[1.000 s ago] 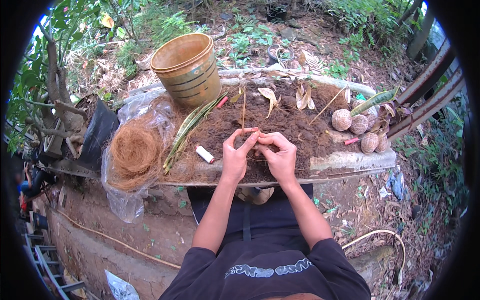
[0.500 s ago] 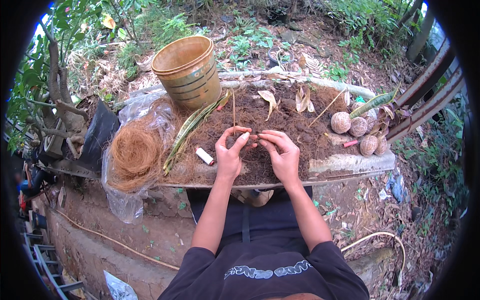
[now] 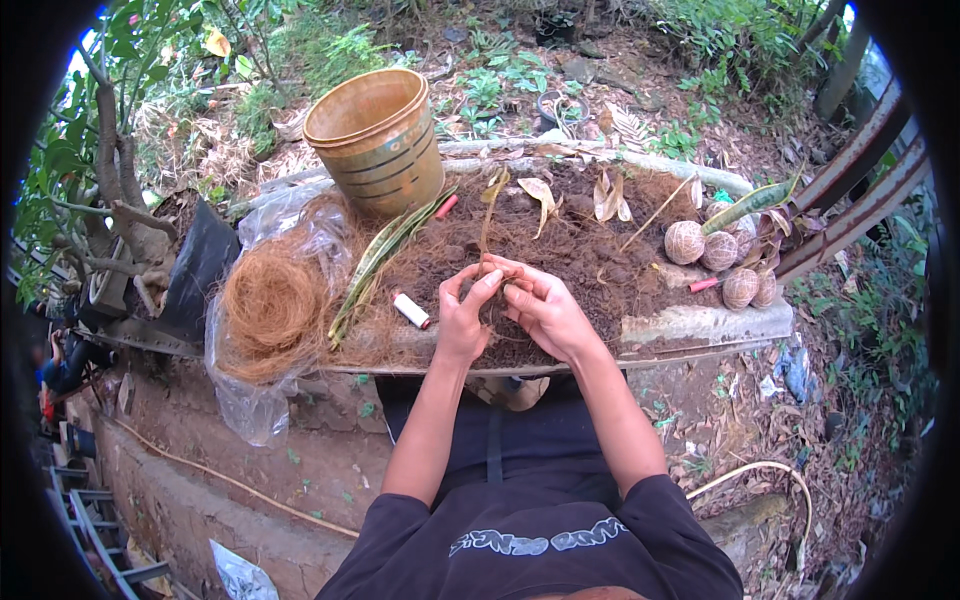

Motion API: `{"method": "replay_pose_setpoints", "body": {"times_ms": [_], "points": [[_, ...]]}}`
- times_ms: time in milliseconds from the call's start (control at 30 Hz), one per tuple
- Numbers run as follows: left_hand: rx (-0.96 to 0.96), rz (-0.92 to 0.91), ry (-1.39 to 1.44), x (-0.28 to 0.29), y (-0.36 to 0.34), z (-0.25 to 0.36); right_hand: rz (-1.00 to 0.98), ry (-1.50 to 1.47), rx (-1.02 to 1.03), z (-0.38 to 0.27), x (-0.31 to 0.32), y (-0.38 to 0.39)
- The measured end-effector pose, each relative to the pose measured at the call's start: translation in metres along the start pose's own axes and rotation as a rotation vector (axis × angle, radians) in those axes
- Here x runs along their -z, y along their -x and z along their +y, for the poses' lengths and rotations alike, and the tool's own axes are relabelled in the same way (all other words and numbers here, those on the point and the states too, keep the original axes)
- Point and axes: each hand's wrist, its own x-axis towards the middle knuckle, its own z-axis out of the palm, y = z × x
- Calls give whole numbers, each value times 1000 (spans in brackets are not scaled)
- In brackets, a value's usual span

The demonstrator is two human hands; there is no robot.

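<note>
Frame centre: left hand (image 3: 463,318) and right hand (image 3: 542,311) both pinch a thin brown dried plant stem (image 3: 488,222) with its fibrous root clump, held over the soil-covered bench (image 3: 700,322). White thread spool (image 3: 411,310) lies just left of the left hand.

A clear plastic bag (image 3: 262,300) sits at nine o'clock on the worktop (image 3: 700,325), crumpled, holding a round mass of brown fibre and sagging over the edge. A second crumpled clear bag (image 3: 240,578) lies at seven o'clock, on the ground.
</note>
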Motion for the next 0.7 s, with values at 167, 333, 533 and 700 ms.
{"method": "replay_pose_setpoints", "body": {"times_ms": [167,333,533,700], "points": [[-1,-7,-31,2,5,1,18,-4,14,6,4,-2],[-131,-123,-38,-4,3,4,95,2,44,9,-1,-1],[-130,-29,191,-4,-7,0,386,286,345,16,-20,0],[-144,15,98,-9,-5,3,402,870,646,19,-18,8]]}}
